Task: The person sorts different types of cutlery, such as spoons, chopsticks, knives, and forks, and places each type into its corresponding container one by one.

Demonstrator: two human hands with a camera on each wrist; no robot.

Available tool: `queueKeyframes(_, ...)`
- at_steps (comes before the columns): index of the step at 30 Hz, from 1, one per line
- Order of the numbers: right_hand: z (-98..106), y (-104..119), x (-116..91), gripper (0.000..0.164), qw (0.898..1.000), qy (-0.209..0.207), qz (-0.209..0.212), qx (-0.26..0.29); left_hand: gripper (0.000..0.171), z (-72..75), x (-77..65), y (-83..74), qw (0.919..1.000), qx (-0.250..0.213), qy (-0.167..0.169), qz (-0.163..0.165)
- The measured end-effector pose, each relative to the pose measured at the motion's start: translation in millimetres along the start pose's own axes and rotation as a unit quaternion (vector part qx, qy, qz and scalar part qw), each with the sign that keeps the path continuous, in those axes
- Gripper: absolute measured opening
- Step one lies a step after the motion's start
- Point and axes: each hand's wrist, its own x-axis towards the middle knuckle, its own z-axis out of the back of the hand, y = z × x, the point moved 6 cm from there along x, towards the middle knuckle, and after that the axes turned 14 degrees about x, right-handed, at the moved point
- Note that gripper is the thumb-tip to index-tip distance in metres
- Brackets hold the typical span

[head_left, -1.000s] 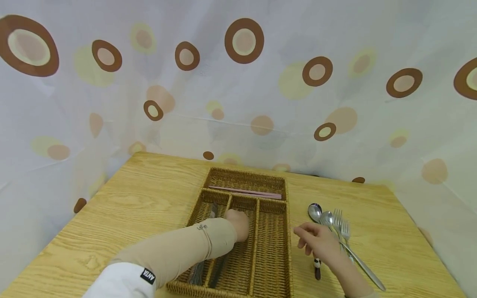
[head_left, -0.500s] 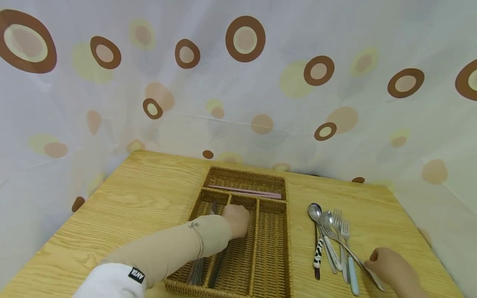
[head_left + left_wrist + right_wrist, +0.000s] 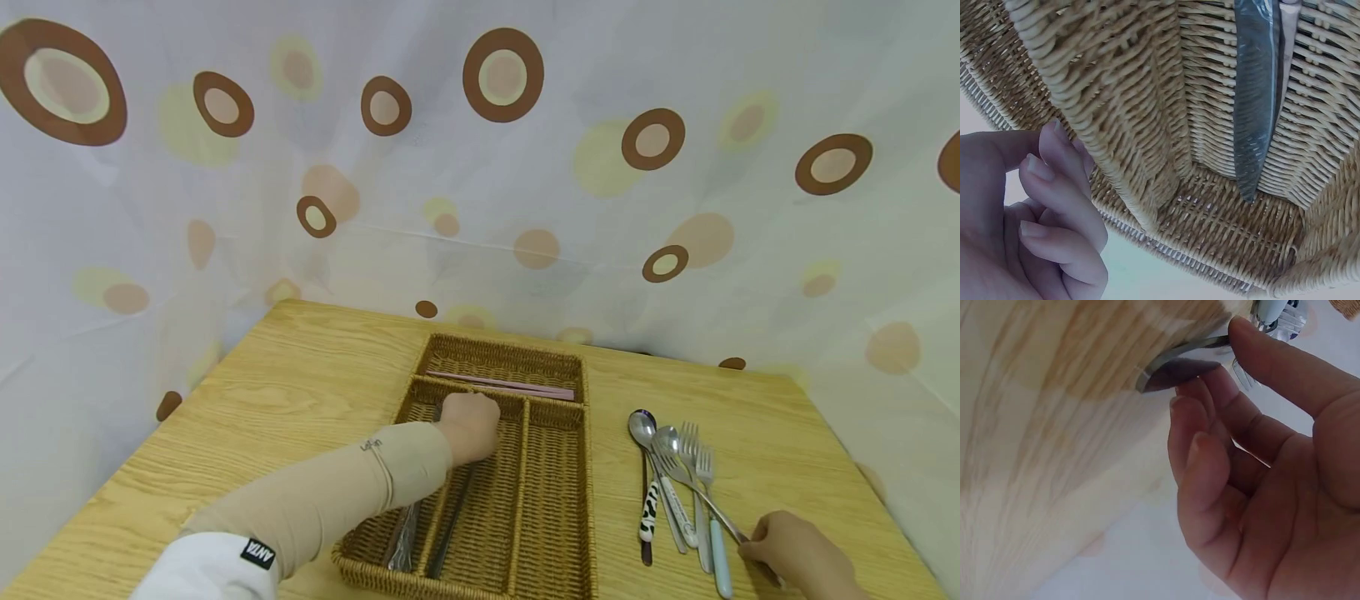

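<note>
My right hand (image 3: 802, 550) pinches the handle end of an all-metal fork (image 3: 717, 512) between thumb and fingers. In the right wrist view the broad handle end (image 3: 1179, 372) sticks out past the fingertips, close above the wood. The fork's tines lie across other cutlery. My left hand (image 3: 471, 427) is over the wicker cutlery tray (image 3: 555, 500), near its middle compartment. In the left wrist view the left fingers curl loosely, with nothing seen between them. A dark knife (image 3: 453, 525) lies in the middle compartment. A plastic-wrapped knife (image 3: 1254, 94) lies in the left compartment.
Pink chopsticks (image 3: 517, 386) lie in the tray's back compartment. Right of the tray are a cow-patterned spoon (image 3: 648, 508), a white-handled spoon (image 3: 677, 510) and a blue-handled fork (image 3: 718, 550). A spotted cloth (image 3: 420, 183) hangs behind the wooden table (image 3: 300, 375).
My right hand has moved right and nearer to me from beside the spoons, and now grips the metal fork's handle. The left hand has moved slightly up and back in the head view.
</note>
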Motion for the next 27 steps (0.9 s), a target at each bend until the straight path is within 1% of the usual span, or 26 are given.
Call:
queueKeyframes(4,-1,2,-2,0.023,1.000,-0.004,0.011,0.016,0.036,1.1,-1.2,-1.8,0.9999,0.009,-0.010,-0.007)
queueKeyframes(9,-4,7,-4,0.022,0.999,0.002,0.028,0.030,0.043,0.5,-2.6,-0.2,1.0000,0.000,-0.006,-0.004)
queueKeyframes(14,-3,13,-6,0.021,0.997,-0.017,0.045,0.068,0.045,1.8,-3.4,1.4,1.0000,0.002,-0.008,-0.002)
queueKeyframes(17,-1,17,-8,0.020,0.994,-0.019,0.053,0.098,0.043,3.4,-3.1,1.5,1.0000,0.000,-0.009,-0.004)
queueKeyframes(18,-1,19,-8,0.021,0.993,-0.017,0.053,0.107,0.040,4.4,-2.9,1.7,0.9999,-0.003,-0.013,-0.004)
queueKeyframes(21,0,24,-9,0.021,0.989,-0.004,0.051,0.141,0.039,7.0,-2.0,2.8,0.9996,-0.014,-0.025,-0.004)
queueKeyframes(23,1,28,-10,0.021,0.986,0.003,0.048,0.162,0.042,8.3,-0.7,3.8,0.9990,-0.024,-0.036,-0.006)
queueKeyframes(25,0,33,-11,0.023,0.983,0.012,0.055,0.175,0.048,8.2,1.5,4.8,0.9983,-0.042,-0.039,-0.010)
queueKeyframes(27,-1,38,-12,0.025,0.981,0.011,0.064,0.183,0.051,7.8,4.2,6.2,0.9968,-0.070,-0.037,-0.012)
